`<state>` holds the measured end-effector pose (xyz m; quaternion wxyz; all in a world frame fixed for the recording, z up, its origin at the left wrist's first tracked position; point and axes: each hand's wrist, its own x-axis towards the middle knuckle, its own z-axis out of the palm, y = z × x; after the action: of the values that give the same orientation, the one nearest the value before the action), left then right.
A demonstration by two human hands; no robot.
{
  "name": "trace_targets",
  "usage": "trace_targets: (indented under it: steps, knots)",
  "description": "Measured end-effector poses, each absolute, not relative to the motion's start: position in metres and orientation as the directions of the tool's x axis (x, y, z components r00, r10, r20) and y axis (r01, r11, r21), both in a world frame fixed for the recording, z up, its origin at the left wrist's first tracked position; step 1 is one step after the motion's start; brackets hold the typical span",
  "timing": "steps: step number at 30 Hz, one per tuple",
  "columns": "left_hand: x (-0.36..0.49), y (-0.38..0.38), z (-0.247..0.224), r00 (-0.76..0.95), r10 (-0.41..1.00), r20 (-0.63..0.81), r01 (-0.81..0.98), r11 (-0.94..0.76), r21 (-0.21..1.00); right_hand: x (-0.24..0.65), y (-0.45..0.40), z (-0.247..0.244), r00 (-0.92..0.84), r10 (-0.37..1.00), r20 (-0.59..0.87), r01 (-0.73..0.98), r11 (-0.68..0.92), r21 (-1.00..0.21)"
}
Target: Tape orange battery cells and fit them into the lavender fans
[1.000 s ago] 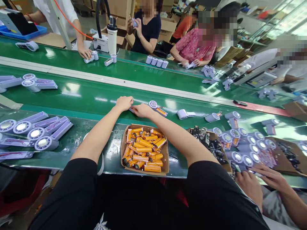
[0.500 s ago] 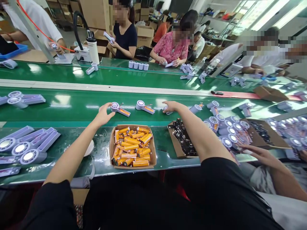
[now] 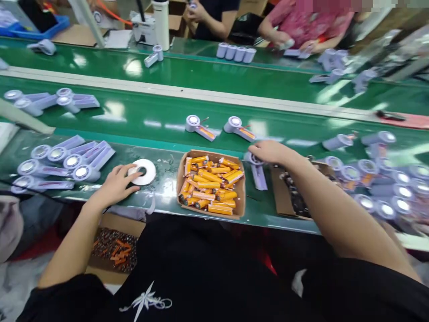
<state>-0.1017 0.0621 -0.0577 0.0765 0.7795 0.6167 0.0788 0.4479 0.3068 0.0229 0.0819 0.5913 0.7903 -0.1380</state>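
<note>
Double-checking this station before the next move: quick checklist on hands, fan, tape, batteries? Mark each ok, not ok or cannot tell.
1. Right hand on fan: ok, fingers over its round head.
2. Battery in that fan's handle: not ok, no orange shows there.
3. That fan's wires: cannot tell, hand and blur hide them.
4. Left hand gripping tape: not ok, fingers spread at the roll's left edge.
5. Loose batteries at hand: ok, many in the box between the hands.
</note>
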Motion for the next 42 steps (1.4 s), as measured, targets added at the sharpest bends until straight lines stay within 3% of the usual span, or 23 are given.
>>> trace_targets:
  steps: [2,5,7,9,11,14,17,21,24,26,28,30,32,35,37,40,42]
  knots:
    - [-0.093,0.066,-0.047,0.237,0.971,0.037,0.951,-0.239,0.195,0.441,0.299,0.011,-0.235,0.924,-0.3,0.971,0.233,-0.045]
    - [-0.068,0.065,-0.027,0.299,0.923,0.244,0.917,-0.348,0.194,0.425,0.266,0.021,-0.289,0.956,-0.048,0.954,0.283,-0.103]
    - [-0.043,0.061,-0.014,0.312,0.841,0.442,0.884,-0.427,0.188,0.403,0.228,0.041,-0.379,0.925,0.028,0.889,0.373,-0.268]
    - [-0.016,0.057,-0.003,0.326,0.735,0.594,0.842,-0.512,0.171,0.37,0.186,0.058,-0.542,0.838,-0.066,0.729,0.43,-0.533]
    - [0.007,0.055,0.003,0.362,0.649,0.669,0.782,-0.603,0.161,0.337,0.151,0.067,-0.722,0.678,-0.138,0.508,0.383,-0.772]
    - [0.032,0.056,0.005,0.395,0.605,0.691,0.692,-0.691,0.209,0.306,0.122,0.065,-0.863,0.5,-0.072,0.223,0.249,-0.942]
    - [0.043,0.057,0.002,0.379,0.631,0.677,0.626,-0.714,0.314,0.303,0.111,0.059,-0.918,0.396,0.027,0.051,0.183,-0.982]
    - [0.043,0.054,-0.008,0.321,0.719,0.617,0.639,-0.645,0.419,0.31,0.101,0.048,-0.953,0.287,0.093,-0.026,0.228,-0.973]
    - [0.037,0.052,-0.017,0.23,0.755,0.613,0.693,-0.57,0.441,0.311,0.087,0.038,-0.987,0.147,0.065,-0.02,0.284,-0.959]
    - [0.031,0.052,-0.021,0.187,0.763,0.619,0.716,-0.537,0.446,0.312,0.081,0.035,-0.997,0.068,-0.025,0.052,0.441,-0.896]
    - [0.026,0.051,-0.023,0.169,0.754,0.634,0.73,-0.528,0.434,0.316,0.085,0.036,-0.983,0.135,-0.127,0.185,0.641,-0.745]
    - [0.024,0.051,-0.023,0.173,0.736,0.655,0.746,-0.532,0.4,0.322,0.1,0.04,-0.927,0.356,-0.12,0.361,0.758,-0.544]
    - [0.024,0.051,-0.021,0.194,0.723,0.663,0.765,-0.535,0.36,0.326,0.12,0.043,-0.817,0.575,-0.044,0.552,0.756,-0.352]
    - [0.027,0.051,-0.017,0.231,0.716,0.658,0.772,-0.547,0.323,0.331,0.148,0.04,-0.712,0.699,-0.065,0.699,0.698,-0.152]
    - [0.029,0.05,-0.015,0.251,0.713,0.655,0.766,-0.56,0.316,0.335,0.158,0.036,-0.722,0.688,-0.073,0.686,0.699,-0.203]
    - [0.032,0.048,-0.01,0.287,0.71,0.643,0.754,-0.581,0.305,0.342,0.159,0.034,-0.724,0.678,0.127,0.533,0.667,-0.52]
    - [0.033,0.045,-0.006,0.314,0.714,0.626,0.746,-0.594,0.302,0.346,0.152,0.034,-0.61,0.745,0.268,0.373,0.569,-0.733]
